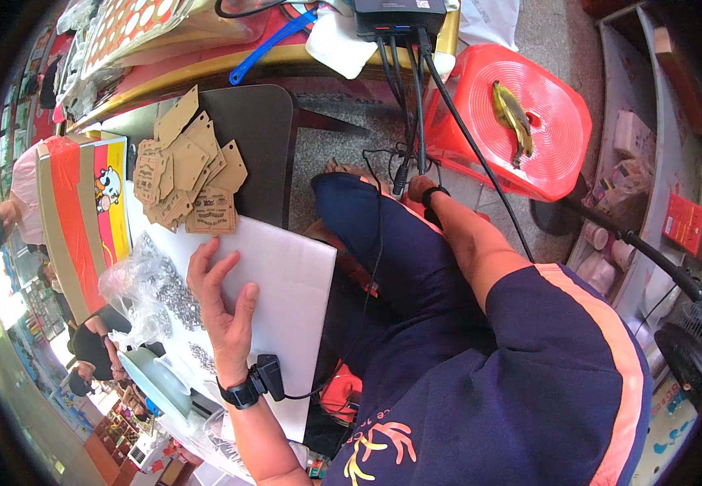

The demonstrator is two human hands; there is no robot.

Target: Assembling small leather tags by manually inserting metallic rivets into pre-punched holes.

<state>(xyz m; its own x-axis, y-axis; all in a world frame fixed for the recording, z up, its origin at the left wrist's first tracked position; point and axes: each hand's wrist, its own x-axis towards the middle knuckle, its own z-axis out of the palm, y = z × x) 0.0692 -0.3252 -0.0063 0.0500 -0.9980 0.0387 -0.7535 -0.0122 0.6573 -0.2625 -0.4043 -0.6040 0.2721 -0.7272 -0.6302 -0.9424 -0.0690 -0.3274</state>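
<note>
My left hand (223,306) is open over a white board (286,275), fingers apart and holding nothing. Just beyond its fingertips lies a loose pile of brown kraft cardboard tags (197,162), some printed and some plain, each with a small hole. Beside the hand, clear plastic bags (136,283) hold many small silvery pieces (174,296), too small to name. My right hand (420,186) hangs low beyond my knee, against black cables (421,134) and a black connector (400,174). Its fingers are mostly hidden, so I cannot make out a grip.
A red plastic stool (557,121) with a banana peel (513,117) stands at the far right. Cables drop from a black box (399,16) on the far table. A carton with red tape (68,219) and a pale blue bowl (157,385) are at left. A fan (691,348) stands right.
</note>
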